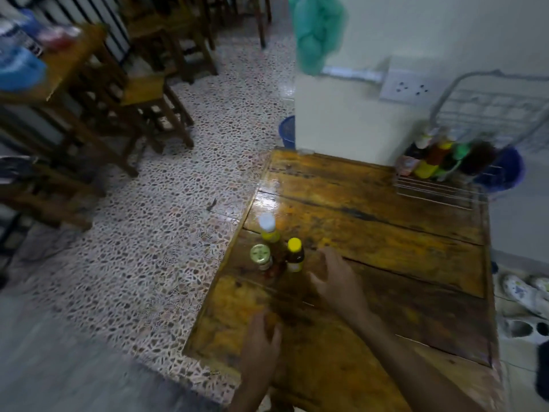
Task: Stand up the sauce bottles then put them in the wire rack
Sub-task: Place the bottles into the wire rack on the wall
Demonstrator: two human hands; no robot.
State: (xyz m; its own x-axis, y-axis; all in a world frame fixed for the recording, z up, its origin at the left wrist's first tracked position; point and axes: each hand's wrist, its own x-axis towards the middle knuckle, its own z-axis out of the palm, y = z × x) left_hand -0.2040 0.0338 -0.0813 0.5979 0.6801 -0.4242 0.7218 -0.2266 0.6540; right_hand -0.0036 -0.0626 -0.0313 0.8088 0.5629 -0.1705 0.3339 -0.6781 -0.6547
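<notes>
The wooden surface (371,221) runs from the near edge to a pale wall at the far side; its left edge drops to a speckled floor (166,221), and the broad middle and right of the boards lie bare. Three sauce bottles stand upright in a tight cluster close to the left edge: a white-capped bottle (268,228) farthest, a gold-lidded jar (261,257) at the left, a yellow-capped bottle (294,254) at the right; their labels are too blurred to read. The wire rack (439,188) sits at the far right corner against the wall, already holding several upright bottles (436,159). The right hand (335,281) hovers just beside the yellow-capped bottle, its grip spread apart, fingers relaxed, holding nothing. The left hand (261,340) is low near the surface's near left part, fingers loosely curled, its grip empty. Wooden chairs (154,93) stand across the floor at the far left.
</notes>
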